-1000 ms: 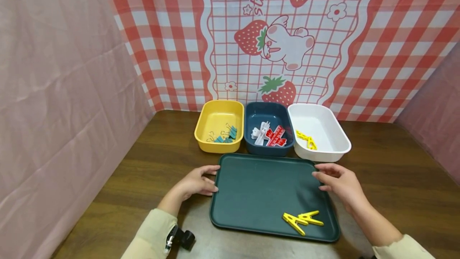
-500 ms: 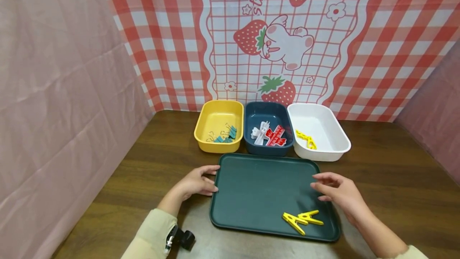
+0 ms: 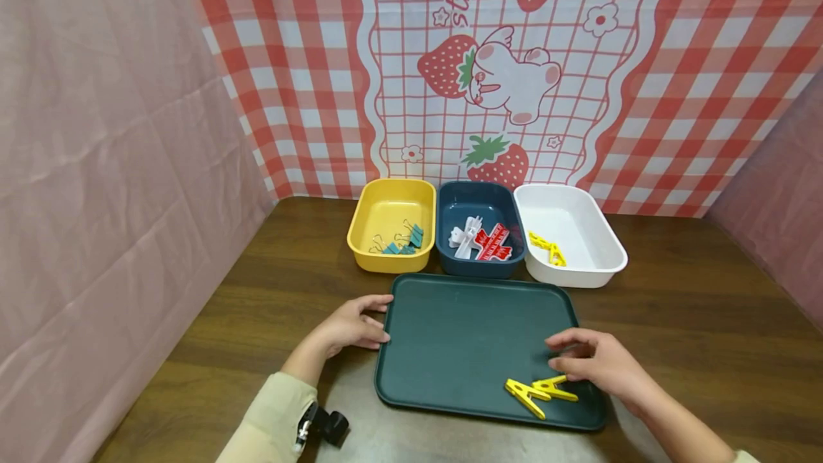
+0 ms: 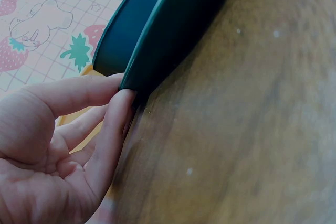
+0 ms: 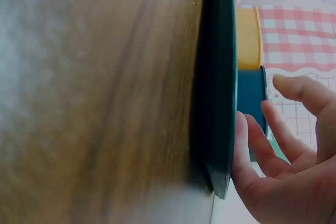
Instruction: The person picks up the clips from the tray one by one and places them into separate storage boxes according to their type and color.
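A dark green tray point(image 3: 476, 334) lies on the wooden table, with two yellow clothespins point(image 3: 526, 398) at its near right corner. My left hand point(image 3: 350, 324) touches the tray's left rim, thumb and fingertips spread along it. The left wrist view has the thumb and a finger point(image 4: 113, 124) right at the rim. Over the tray's right side is my right hand point(image 3: 594, 363), its fingers loosely bent above the clothespins with nothing held. In the right wrist view those fingers point(image 5: 286, 135) stand apart, beside the tray edge.
Behind the tray stand three bins in a row: a yellow one point(image 3: 392, 209) with teal binder clips point(image 3: 414, 236), a dark blue one point(image 3: 479, 196) with white and red clips point(image 3: 494, 243), and a white one point(image 3: 581, 223) with yellow clothespins point(image 3: 549, 250).
My right hand has moved from the tray's far right corner toward the near side, down to the clothespins. My left hand has stayed at the left rim.
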`<action>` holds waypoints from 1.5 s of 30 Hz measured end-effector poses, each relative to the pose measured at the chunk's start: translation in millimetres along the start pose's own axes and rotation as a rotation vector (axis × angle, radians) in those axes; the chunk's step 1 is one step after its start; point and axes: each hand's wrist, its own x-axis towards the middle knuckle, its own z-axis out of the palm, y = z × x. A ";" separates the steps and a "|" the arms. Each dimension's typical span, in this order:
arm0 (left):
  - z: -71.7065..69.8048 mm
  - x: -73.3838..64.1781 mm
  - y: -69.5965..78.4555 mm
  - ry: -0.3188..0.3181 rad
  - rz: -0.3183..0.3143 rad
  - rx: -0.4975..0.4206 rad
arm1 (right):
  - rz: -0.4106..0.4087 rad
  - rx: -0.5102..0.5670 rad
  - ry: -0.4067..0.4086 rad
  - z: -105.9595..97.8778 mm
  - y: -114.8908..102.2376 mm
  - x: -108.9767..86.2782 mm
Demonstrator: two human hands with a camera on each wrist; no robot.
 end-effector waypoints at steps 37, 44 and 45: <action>-0.7 -2.5 -0.1 -0.014 0.003 -0.008 | -0.044 -0.083 -0.164 -0.4 2.4 7.0; -0.1 -2.1 1.3 -0.010 0.006 -0.006 | 0.014 -0.065 -0.100 -2.9 -0.3 9.6; 0.1 -2.1 1.5 -0.008 0.005 -0.004 | 0.018 -0.062 -0.089 -2.9 -0.3 9.9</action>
